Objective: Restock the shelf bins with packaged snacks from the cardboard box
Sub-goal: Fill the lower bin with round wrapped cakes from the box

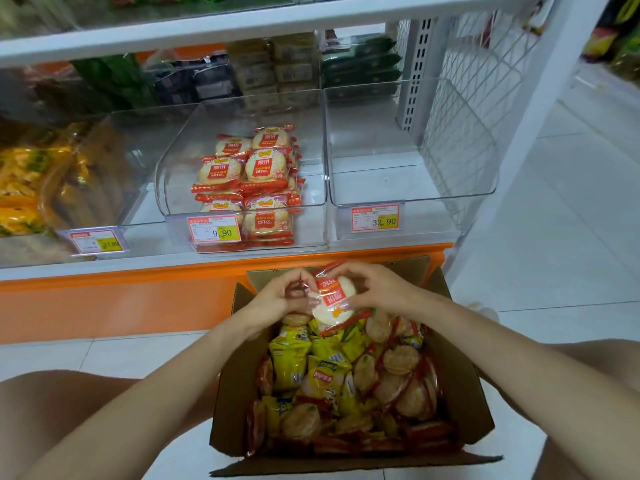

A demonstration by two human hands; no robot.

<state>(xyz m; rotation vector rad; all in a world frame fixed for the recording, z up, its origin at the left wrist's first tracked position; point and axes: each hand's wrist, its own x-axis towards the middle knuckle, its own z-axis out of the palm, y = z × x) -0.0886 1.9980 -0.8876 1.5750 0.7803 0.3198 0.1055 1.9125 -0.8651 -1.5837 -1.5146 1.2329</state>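
At the left edge of the frame the yellow and brown bags (pixel 24 188) in the left bin (pixel 131 140) are smeared and cut off, and the dark, tan and green packs (pixel 277 67) at the back of the shelf, upper middle, are too blurred to name. The small print on the middle price tag (pixel 213 229) and the right price tag (pixel 375 218) is too small to read, and the left price tag (pixel 96 241) is blurred. In the middle of the frame the left hand (pixel 280 296) and right hand (pixel 381 289) cover both side edges of the rice cracker packet (pixel 332 299), and the top layer in the cardboard box (pixel 460 393) hides whatever lies beneath.
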